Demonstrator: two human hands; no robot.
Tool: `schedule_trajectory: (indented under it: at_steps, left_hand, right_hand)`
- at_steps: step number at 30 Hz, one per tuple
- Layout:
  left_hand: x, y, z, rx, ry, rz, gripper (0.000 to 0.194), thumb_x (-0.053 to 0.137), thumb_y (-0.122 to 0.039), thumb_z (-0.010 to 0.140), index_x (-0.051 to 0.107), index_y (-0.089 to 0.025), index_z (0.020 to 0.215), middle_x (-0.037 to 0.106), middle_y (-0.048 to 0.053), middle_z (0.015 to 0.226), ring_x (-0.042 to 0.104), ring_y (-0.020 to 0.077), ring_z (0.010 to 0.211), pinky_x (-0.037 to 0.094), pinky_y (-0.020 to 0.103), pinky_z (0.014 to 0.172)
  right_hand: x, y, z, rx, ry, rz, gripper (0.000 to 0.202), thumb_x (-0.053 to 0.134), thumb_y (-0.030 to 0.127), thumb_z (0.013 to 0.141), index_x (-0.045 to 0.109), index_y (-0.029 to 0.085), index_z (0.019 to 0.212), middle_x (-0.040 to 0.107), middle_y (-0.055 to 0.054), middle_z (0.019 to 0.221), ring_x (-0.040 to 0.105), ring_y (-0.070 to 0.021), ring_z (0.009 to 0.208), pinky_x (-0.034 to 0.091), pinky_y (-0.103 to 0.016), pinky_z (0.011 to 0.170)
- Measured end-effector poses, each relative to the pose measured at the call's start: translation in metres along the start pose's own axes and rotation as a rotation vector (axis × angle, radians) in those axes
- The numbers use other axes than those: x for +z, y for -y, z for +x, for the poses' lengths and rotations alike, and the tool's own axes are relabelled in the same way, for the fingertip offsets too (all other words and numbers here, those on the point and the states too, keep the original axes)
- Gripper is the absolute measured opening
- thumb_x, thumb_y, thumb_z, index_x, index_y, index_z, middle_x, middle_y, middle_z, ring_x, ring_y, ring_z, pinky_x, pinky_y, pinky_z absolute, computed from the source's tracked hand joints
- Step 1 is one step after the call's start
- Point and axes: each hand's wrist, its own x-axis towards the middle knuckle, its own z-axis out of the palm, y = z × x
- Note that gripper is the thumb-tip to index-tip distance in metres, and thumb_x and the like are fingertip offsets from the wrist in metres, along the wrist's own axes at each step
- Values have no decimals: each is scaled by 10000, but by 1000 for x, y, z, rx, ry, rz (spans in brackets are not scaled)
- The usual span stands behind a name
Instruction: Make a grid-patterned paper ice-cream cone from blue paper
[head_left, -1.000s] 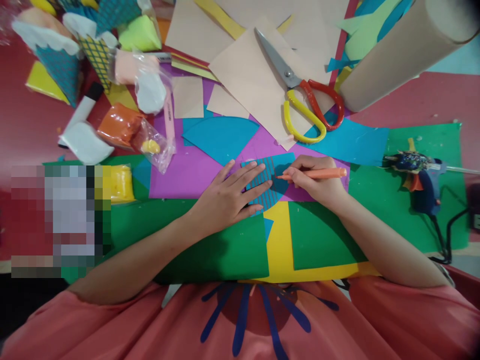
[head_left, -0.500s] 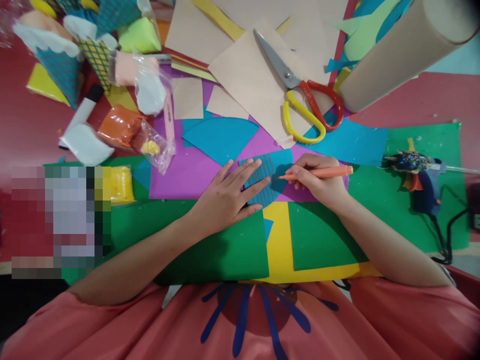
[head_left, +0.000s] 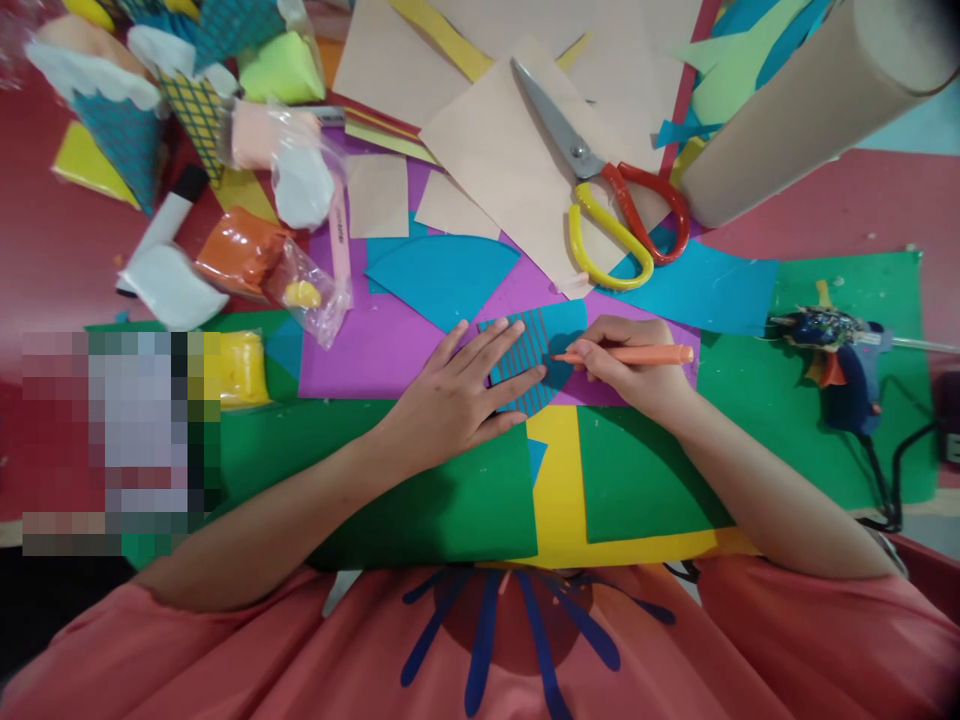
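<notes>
The striped blue piece [head_left: 536, 350] lies in front of me on the purple sheet [head_left: 356, 365], its lower end over the yellow sheet [head_left: 561, 490]; brown lines cross its left part, and its right part is plain. My left hand [head_left: 469, 390] lies palm down on that lined part, fingers spread and pointing to the right, the forearm slanting up from the lower left. My right hand [head_left: 630, 360] is closed on the orange marker [head_left: 645, 355], pinching it near the tip, which meets the blue at the last line; the barrel lies almost level, pointing right, and the wrist is bent inward from a forearm rising out of the lower right. My hands are apart, with the tip between them. Just beyond my left hand is the blue fan-shaped piece [head_left: 446, 275]. Beyond my right hand lie the scissors [head_left: 592, 170], handles toward me. The glue gun [head_left: 847, 360] rests well to the right of my right hand, on the green sheet [head_left: 911, 400].
</notes>
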Motion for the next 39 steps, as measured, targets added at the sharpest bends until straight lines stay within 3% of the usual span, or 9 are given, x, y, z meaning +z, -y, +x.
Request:
schedule_trajectory:
  at_steps: [7,12,17,23,30,33,39]
  left_hand:
    - [0,0,-1,-2,0,-4,443,464,-418,982,485,-278,1401,372,181,1536,367,322,1429,303,574,1139]
    - [1,1,-1,-16,16,-27,454,492,-406,973,469,-299,1414,329,144,1570,341,309,1445,271,571,1161]
    - [1,0,-1,-6,3,-20,448,472,-413,980,480,-281,1407,357,174,1547,358,322,1434,287,585,1146]
    - [2,1,-1,-2,-3,-12,441,450,-423,987,488,-274,1400,353,187,1546,352,325,1437,294,590,1137]
    - [2,1,-1,-7,-5,-9,455,468,-432,979,469,-294,1413,354,163,1551,357,309,1436,286,567,1151]
    - [2,1,-1,6,-16,1,450,466,-425,980,479,-276,1405,376,193,1529,376,327,1423,311,579,1130]
    - [1,0,-1,-11,0,-19,451,486,-419,973,478,-287,1404,349,162,1555,347,309,1442,285,576,1151]
  right_hand:
    - [-2,1,1,37,65,19,244,582,261,814,590,169,588,568,15,525,458,-76,461,309,-225,439]
    - [-2,2,2,13,27,55,206,571,218,810,614,171,614,588,18,550,496,-75,479,357,-221,472]
    - [-1,2,1,25,18,35,228,574,249,822,600,171,610,580,17,545,482,-75,474,335,-222,461]
    - [-3,2,1,50,107,8,259,548,256,785,552,169,541,530,16,492,427,-75,454,277,-228,440]
    - [-1,4,2,46,43,33,220,540,247,779,597,164,584,592,4,551,477,-78,471,338,-223,465]
    - [0,5,3,38,53,29,221,539,241,770,590,163,569,579,9,533,460,-74,461,331,-220,458]
    - [-2,4,2,64,101,-5,255,534,264,765,543,171,528,530,9,491,421,-78,462,284,-222,442]
